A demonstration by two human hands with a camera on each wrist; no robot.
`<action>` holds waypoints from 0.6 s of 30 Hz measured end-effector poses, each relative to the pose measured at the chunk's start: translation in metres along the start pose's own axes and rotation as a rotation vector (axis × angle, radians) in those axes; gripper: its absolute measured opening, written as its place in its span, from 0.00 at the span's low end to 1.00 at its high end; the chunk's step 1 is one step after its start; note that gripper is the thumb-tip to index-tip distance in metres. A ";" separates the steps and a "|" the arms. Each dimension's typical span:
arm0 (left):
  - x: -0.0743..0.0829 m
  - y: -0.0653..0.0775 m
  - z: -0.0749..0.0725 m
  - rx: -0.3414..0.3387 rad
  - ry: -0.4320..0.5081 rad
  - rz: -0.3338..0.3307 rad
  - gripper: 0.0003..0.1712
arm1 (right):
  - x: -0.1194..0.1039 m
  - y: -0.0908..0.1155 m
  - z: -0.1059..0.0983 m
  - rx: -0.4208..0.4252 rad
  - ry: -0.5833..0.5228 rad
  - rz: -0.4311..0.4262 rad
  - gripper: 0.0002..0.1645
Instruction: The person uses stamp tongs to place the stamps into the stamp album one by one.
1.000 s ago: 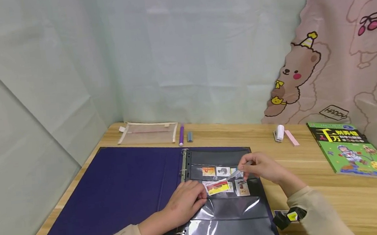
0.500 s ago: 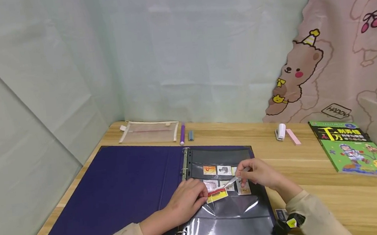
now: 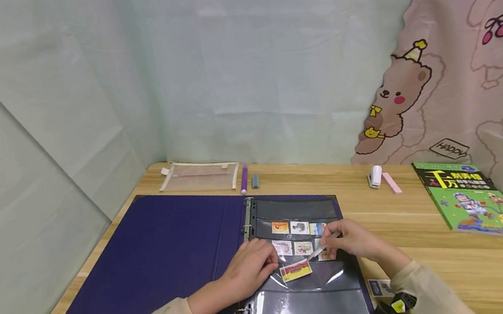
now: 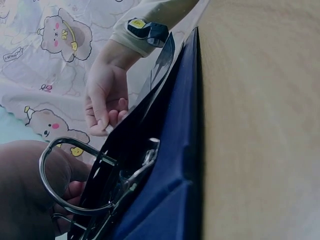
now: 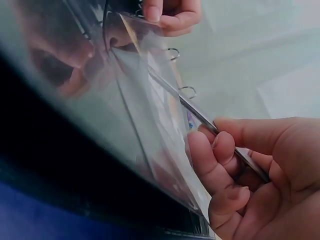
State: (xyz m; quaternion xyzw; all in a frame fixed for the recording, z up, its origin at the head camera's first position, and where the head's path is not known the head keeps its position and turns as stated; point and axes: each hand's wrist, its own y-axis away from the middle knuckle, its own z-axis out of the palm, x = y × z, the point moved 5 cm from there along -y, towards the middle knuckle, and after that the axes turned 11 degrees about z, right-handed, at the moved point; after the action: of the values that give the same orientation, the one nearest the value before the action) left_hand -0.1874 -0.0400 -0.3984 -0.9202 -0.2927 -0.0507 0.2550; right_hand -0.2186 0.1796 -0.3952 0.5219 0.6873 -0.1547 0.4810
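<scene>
On the black pocket page [image 3: 316, 310] of an open navy ring binder [image 3: 166, 261], my left hand [image 3: 250, 266] lies near the rings. Its thumb and finger pinch the edge of a clear pocket [image 5: 145, 37], which stands lifted in the right wrist view. My right hand [image 3: 352, 238] holds metal tweezers [image 5: 197, 115] between thumb and fingers, pointing down-left. At the tweezers' tip is a red and yellow stamp [image 3: 296, 271], slightly tilted over the third pocket row. Two rows of stamps [image 3: 299, 227] sit above it, partly covered by my right hand.
More stamps [image 3: 381, 287] lie right of the binder, beside my right wrist. At the back are a mesh zip pouch [image 3: 201, 176], a purple marker [image 3: 244, 179], a small blue-grey block [image 3: 255, 181], a white stapler [image 3: 374, 177], a pink strip [image 3: 392, 183] and a green book [image 3: 474, 199].
The tweezers and the red and yellow stamp have moved down the page, from the second stamp row to the third pocket row. My left hand has stayed nearly still.
</scene>
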 end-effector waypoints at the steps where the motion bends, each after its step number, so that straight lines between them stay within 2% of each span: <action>1: 0.000 0.000 0.000 0.001 -0.001 0.000 0.08 | 0.001 0.000 0.000 -0.006 0.001 -0.003 0.11; 10: 0.000 0.000 0.001 -0.009 -0.004 -0.009 0.08 | 0.003 0.001 -0.007 -0.019 0.055 -0.030 0.10; 18: 0.000 0.000 0.001 -0.003 -0.010 -0.008 0.08 | 0.003 0.001 -0.013 -0.019 0.062 -0.013 0.12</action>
State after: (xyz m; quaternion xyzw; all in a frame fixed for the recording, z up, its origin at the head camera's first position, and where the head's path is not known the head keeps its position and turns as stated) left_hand -0.1874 -0.0396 -0.3988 -0.9196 -0.2978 -0.0475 0.2518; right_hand -0.2244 0.1913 -0.3913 0.5175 0.7066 -0.1350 0.4633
